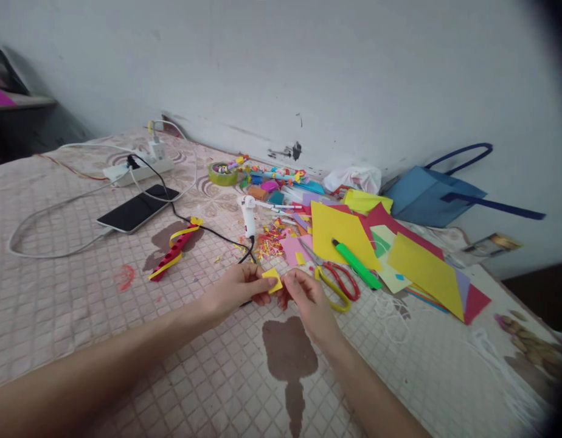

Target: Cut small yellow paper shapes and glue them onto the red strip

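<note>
A small square piece of yellow paper (274, 280) is pinched between the thumb and fingers of my left hand (236, 287). At its right edge, the fingertips of my right hand (312, 299) are closed on the same piece. Just beyond my hands stands a white glue gun (248, 218), its black cord running left. Scissors (341, 283) with red and yellow handles lie right of my right hand, beside a green box cutter (356, 264). To the left lies a red paper strip (175, 253) with dark spots and yellow edging.
A phone (137, 208) is cabled near a white power strip (139, 172). Colored paper sheets (342, 234), paper scraps (276, 239) and a tape roll (222, 174) lie towards the wall. A blue bag (431, 196) and white string (393, 313) are on the right.
</note>
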Action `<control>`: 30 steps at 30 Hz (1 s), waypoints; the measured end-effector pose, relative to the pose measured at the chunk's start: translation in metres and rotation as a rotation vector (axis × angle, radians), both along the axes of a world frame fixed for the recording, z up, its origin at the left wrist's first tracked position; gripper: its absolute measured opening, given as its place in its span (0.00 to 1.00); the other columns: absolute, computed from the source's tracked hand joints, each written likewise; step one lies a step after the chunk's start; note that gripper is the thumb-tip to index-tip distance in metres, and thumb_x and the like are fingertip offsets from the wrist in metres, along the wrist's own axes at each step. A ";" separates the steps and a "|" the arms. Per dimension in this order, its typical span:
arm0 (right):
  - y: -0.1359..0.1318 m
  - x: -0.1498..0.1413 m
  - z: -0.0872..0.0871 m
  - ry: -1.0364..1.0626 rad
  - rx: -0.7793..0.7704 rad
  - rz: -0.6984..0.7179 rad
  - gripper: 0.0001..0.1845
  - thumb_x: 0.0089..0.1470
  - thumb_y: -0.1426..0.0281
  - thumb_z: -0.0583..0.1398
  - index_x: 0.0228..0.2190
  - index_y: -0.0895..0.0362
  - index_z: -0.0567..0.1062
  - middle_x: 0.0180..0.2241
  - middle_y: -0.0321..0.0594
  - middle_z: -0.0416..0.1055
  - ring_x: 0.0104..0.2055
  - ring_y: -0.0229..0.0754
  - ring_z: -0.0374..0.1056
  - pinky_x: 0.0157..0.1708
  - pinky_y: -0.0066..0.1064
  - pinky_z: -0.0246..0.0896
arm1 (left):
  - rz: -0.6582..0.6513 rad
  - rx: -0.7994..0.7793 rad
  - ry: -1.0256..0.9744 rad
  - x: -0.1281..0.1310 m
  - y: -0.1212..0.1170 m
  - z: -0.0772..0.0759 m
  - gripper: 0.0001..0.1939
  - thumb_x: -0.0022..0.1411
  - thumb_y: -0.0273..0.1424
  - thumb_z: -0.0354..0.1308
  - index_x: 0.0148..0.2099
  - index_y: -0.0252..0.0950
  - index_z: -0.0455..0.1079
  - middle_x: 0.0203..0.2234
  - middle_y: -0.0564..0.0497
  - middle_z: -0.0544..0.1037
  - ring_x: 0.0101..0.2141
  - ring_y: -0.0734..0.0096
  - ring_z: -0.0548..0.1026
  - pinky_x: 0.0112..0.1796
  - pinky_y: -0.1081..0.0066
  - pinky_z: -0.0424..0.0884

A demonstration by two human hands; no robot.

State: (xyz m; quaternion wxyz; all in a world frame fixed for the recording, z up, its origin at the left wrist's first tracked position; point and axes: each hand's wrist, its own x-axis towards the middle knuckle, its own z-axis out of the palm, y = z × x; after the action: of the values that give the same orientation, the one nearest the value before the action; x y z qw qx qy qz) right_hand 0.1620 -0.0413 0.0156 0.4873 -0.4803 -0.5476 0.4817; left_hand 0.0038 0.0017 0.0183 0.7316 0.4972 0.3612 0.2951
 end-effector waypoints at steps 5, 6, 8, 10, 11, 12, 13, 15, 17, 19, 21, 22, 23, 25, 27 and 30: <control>0.001 -0.001 -0.002 0.050 0.012 -0.015 0.18 0.57 0.57 0.53 0.24 0.56 0.69 0.20 0.33 0.64 0.21 0.35 0.60 0.21 0.26 0.58 | -0.015 -0.028 -0.046 -0.001 0.000 -0.005 0.13 0.53 0.39 0.61 0.28 0.33 0.66 0.21 0.53 0.73 0.22 0.79 0.69 0.28 0.76 0.64; 0.001 -0.001 -0.002 0.053 0.011 -0.015 0.18 0.57 0.56 0.53 0.25 0.56 0.69 0.20 0.33 0.64 0.21 0.35 0.61 0.21 0.26 0.58 | -0.015 -0.030 -0.042 -0.001 0.000 -0.006 0.14 0.53 0.39 0.60 0.28 0.33 0.66 0.22 0.53 0.73 0.22 0.79 0.69 0.28 0.76 0.64; 0.001 -0.001 -0.002 0.026 0.006 -0.011 0.18 0.57 0.57 0.53 0.24 0.56 0.69 0.20 0.33 0.64 0.21 0.35 0.61 0.21 0.26 0.58 | -0.013 -0.038 -0.039 -0.001 0.000 -0.005 0.14 0.53 0.39 0.60 0.28 0.33 0.66 0.22 0.54 0.73 0.22 0.79 0.69 0.27 0.76 0.63; 0.001 0.000 -0.002 -0.018 -0.005 -0.001 0.16 0.56 0.58 0.55 0.24 0.57 0.69 0.19 0.33 0.64 0.21 0.35 0.60 0.22 0.26 0.57 | -0.007 -0.046 -0.046 0.000 0.000 -0.005 0.14 0.52 0.39 0.61 0.28 0.33 0.66 0.21 0.54 0.73 0.22 0.79 0.69 0.27 0.77 0.63; 0.001 0.000 -0.002 -0.037 -0.012 0.004 0.15 0.55 0.59 0.57 0.24 0.57 0.69 0.19 0.32 0.64 0.21 0.34 0.60 0.22 0.26 0.56 | -0.003 -0.046 -0.050 0.000 0.000 -0.005 0.13 0.52 0.38 0.62 0.28 0.33 0.66 0.20 0.55 0.72 0.22 0.80 0.68 0.27 0.77 0.63; 0.001 0.000 -0.002 -0.049 -0.019 0.007 0.14 0.54 0.61 0.58 0.24 0.57 0.69 0.19 0.32 0.64 0.21 0.34 0.60 0.22 0.26 0.56 | 0.003 -0.043 -0.050 0.000 -0.001 -0.005 0.13 0.52 0.38 0.62 0.27 0.33 0.66 0.20 0.55 0.72 0.21 0.80 0.68 0.26 0.77 0.62; 0.001 0.001 -0.002 -0.053 -0.024 0.009 0.12 0.54 0.62 0.58 0.24 0.57 0.69 0.19 0.32 0.64 0.21 0.34 0.59 0.22 0.26 0.56 | 0.009 -0.037 -0.047 0.001 -0.001 -0.004 0.13 0.52 0.38 0.62 0.27 0.33 0.65 0.19 0.56 0.72 0.21 0.80 0.68 0.25 0.78 0.62; 0.002 0.001 -0.004 -0.047 -0.032 0.012 0.11 0.54 0.63 0.58 0.24 0.57 0.69 0.20 0.32 0.64 0.21 0.34 0.59 0.22 0.25 0.55 | 0.023 -0.024 -0.036 0.001 -0.002 -0.003 0.13 0.52 0.37 0.62 0.26 0.33 0.65 0.17 0.56 0.71 0.20 0.80 0.67 0.24 0.78 0.60; 0.002 0.002 -0.005 -0.025 -0.034 0.002 0.11 0.54 0.65 0.58 0.24 0.57 0.69 0.20 0.32 0.64 0.21 0.33 0.58 0.22 0.25 0.55 | 0.037 -0.025 -0.027 0.001 -0.002 -0.002 0.14 0.52 0.38 0.61 0.26 0.33 0.65 0.18 0.56 0.72 0.20 0.80 0.67 0.24 0.78 0.60; 0.003 0.001 -0.007 0.007 -0.032 -0.020 0.10 0.54 0.66 0.58 0.23 0.57 0.68 0.20 0.32 0.63 0.21 0.33 0.58 0.22 0.25 0.55 | 0.049 -0.032 -0.027 0.001 -0.002 -0.001 0.14 0.52 0.39 0.61 0.27 0.33 0.65 0.19 0.55 0.72 0.21 0.79 0.68 0.25 0.77 0.61; 0.002 0.000 -0.008 0.039 -0.028 -0.040 0.11 0.54 0.67 0.58 0.22 0.57 0.67 0.20 0.31 0.62 0.21 0.33 0.57 0.21 0.25 0.54 | 0.064 -0.023 -0.034 0.000 -0.001 -0.002 0.14 0.52 0.40 0.61 0.28 0.33 0.66 0.19 0.54 0.73 0.22 0.79 0.69 0.26 0.77 0.62; 0.002 -0.001 -0.008 0.052 -0.028 -0.045 0.11 0.54 0.67 0.58 0.22 0.57 0.67 0.20 0.31 0.62 0.21 0.33 0.57 0.21 0.25 0.54 | 0.069 -0.013 -0.040 0.000 -0.001 -0.003 0.14 0.52 0.39 0.61 0.28 0.32 0.66 0.19 0.54 0.73 0.22 0.79 0.69 0.26 0.77 0.62; 0.002 -0.002 -0.008 0.063 -0.030 -0.047 0.11 0.53 0.67 0.58 0.22 0.57 0.67 0.20 0.31 0.62 0.21 0.33 0.57 0.21 0.25 0.54 | 0.074 -0.004 -0.048 0.000 0.000 -0.003 0.14 0.52 0.39 0.61 0.27 0.32 0.66 0.19 0.54 0.72 0.22 0.79 0.68 0.26 0.77 0.62; 0.002 -0.004 -0.007 0.075 -0.031 -0.052 0.11 0.53 0.68 0.58 0.21 0.57 0.67 0.20 0.31 0.62 0.21 0.33 0.57 0.21 0.25 0.54 | 0.080 -0.009 -0.064 0.000 0.000 -0.004 0.14 0.53 0.38 0.61 0.27 0.32 0.66 0.19 0.54 0.72 0.22 0.79 0.68 0.27 0.77 0.62; 0.001 -0.005 -0.007 0.071 -0.029 -0.062 0.11 0.53 0.68 0.58 0.21 0.57 0.67 0.20 0.31 0.61 0.21 0.33 0.57 0.21 0.25 0.53 | 0.073 -0.040 -0.072 0.000 0.001 -0.005 0.14 0.54 0.40 0.59 0.29 0.33 0.66 0.20 0.54 0.72 0.23 0.78 0.69 0.28 0.76 0.63; 0.000 -0.006 -0.008 0.055 -0.016 -0.074 0.11 0.54 0.68 0.57 0.21 0.57 0.66 0.19 0.30 0.61 0.21 0.33 0.56 0.21 0.25 0.52 | 0.030 -0.040 -0.014 0.000 0.000 -0.003 0.16 0.54 0.42 0.58 0.29 0.32 0.66 0.20 0.54 0.72 0.22 0.78 0.68 0.27 0.75 0.63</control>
State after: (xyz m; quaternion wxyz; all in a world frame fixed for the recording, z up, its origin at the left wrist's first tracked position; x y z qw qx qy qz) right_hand 0.1559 -0.0413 0.0076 0.5160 -0.4907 -0.5117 0.4807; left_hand 0.0036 0.0021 0.0149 0.7395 0.4747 0.3693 0.3024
